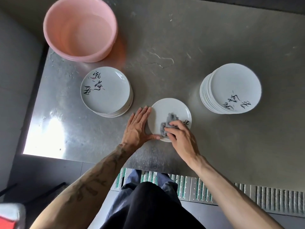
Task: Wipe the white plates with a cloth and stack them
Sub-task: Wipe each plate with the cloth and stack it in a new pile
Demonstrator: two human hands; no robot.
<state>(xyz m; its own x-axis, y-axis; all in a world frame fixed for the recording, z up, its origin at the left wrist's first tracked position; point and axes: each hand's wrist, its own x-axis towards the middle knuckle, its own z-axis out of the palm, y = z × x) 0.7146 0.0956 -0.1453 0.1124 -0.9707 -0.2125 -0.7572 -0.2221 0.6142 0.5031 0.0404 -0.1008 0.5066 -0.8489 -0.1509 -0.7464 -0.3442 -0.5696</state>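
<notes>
Near the front edge of the metal desk [206, 43], between two stacks, I saw a single white plate [166, 109] lying flat. The left hand [138, 126] lay spread on the desk, fingers straight and close together, with its fingertips and thumb touching the plate's left rim. The right hand [181, 136] had its fingers curled over a crumpled grey cloth [170, 120], holding it down on the lower middle of the plate. That hand covered part of the black brush lettering at the plate's right side.

To the left and a little farther back stood a low stack [107, 96] of plates, the top one face up with black lettering and small pink marks. Well apart on the right stood a taller stack [234, 81], its top plate bearing the same kind of lettering near its front edge. At the far left of the desk sat a pink basin [54, 40] with clear water in it. A thin trail of water [160, 59] lay on the desk between the basin and the taller stack. Below the desk edge I could make out dark trousers [148, 204] and a ribbed floor grate [272, 199].
</notes>
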